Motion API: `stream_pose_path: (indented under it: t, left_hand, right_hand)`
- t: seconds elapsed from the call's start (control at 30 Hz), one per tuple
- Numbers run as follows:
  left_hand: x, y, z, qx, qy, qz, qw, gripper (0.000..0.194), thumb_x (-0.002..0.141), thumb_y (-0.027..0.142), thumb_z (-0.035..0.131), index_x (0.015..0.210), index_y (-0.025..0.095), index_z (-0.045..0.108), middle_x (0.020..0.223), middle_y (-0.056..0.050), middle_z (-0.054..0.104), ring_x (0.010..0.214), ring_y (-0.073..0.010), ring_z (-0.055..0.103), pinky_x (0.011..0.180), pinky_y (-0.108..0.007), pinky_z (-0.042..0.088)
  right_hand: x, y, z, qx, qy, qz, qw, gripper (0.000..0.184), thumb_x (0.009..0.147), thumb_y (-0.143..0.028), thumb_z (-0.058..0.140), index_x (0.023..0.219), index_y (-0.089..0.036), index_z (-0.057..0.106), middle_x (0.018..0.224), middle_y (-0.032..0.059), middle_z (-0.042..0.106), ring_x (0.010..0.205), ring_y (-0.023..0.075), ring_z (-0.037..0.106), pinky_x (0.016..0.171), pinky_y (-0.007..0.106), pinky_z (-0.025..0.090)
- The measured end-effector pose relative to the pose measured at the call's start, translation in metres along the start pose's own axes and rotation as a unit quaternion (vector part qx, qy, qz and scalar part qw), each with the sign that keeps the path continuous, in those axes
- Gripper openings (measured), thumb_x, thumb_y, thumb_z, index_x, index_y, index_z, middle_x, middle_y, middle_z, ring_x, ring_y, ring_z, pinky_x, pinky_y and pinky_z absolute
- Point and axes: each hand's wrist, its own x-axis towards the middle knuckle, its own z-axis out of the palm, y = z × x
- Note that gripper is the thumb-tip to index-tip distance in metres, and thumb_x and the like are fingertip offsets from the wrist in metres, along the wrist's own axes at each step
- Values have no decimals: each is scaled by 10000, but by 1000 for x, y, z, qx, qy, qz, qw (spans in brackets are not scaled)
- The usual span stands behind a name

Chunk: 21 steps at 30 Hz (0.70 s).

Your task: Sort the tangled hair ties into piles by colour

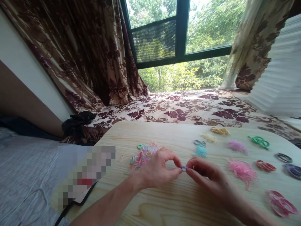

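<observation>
A small purple hair tie (184, 169) is pinched between both hands above the wooden tabletop. My left hand (162, 166) closes thumb and index finger on its left side. My right hand (209, 172) grips the right side the same way, thumb below and index finger above. Behind my left hand lies a mixed pile of coloured elastic bands and hair ties (145, 153), partly covered by that hand. Just beyond my right hand are a turquoise clump of small bands (199, 151) and grey-blue hair ties (199, 142).
Sorted on the right of the table (141, 210) are yellow (219, 130), green (260, 142), red (265, 165) and dark pink hair ties (282, 203), plus pink (243, 171) and lilac band clumps (237, 146). A blurred-out object (87, 175) with a black cord lies at the left edge.
</observation>
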Motion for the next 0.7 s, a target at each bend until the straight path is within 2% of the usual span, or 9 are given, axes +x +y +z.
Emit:
stream_pose_path:
  t: [0.1, 0.2, 0.33, 0.53, 0.7]
  left_hand:
    - [0, 1, 0, -1, 6, 2, 1000, 62, 775, 157, 623, 784, 165, 684, 935, -37, 678, 981, -154, 600, 909, -235, 433]
    - [1, -1, 1, -9, 8, 5, 1000, 73, 793, 186, 612, 776, 169, 680, 936, -37, 679, 990, -160, 597, 915, -246, 435]
    - [3, -4, 1, -4, 19, 8, 1000, 92, 811, 211, 598, 765, 173, 668, 903, -38, 681, 960, -166, 599, 891, -265, 446]
    - [5, -5, -1, 69, 63, 30, 995, 101, 819, 163, 569, 767, 183, 653, 865, -31, 687, 920, -169, 584, 885, -298, 428]
    - [7, -11, -3, 132, 84, 49, 986, 109, 826, 148, 542, 782, 184, 636, 857, -29, 674, 922, -182, 566, 892, -332, 420]
  right_hand:
    - [-1, -6, -3, 53, -32, 44, 997, 341, 792, -524, 582, 708, -194, 608, 609, -27, 503, 575, 121, 454, 512, 223, 385]
    - [-1, -14, -7, 71, -54, 72, 993, 398, 786, -582, 555, 680, -200, 578, 578, -42, 436, 549, 111, 401, 493, 217, 353]
    - [0, -22, -13, 55, -46, 89, 993, 458, 804, -624, 485, 610, -209, 514, 576, -29, 439, 569, 123, 417, 527, 228, 368]
    - [1, -25, -21, 29, -14, 87, 996, 526, 808, -679, 435, 555, -217, 450, 577, -17, 446, 574, 133, 448, 551, 236, 418]
    - [2, -21, -31, -8, 0, 59, 998, 440, 861, -575, 448, 630, -209, 530, 567, -29, 468, 556, 123, 469, 531, 227, 417]
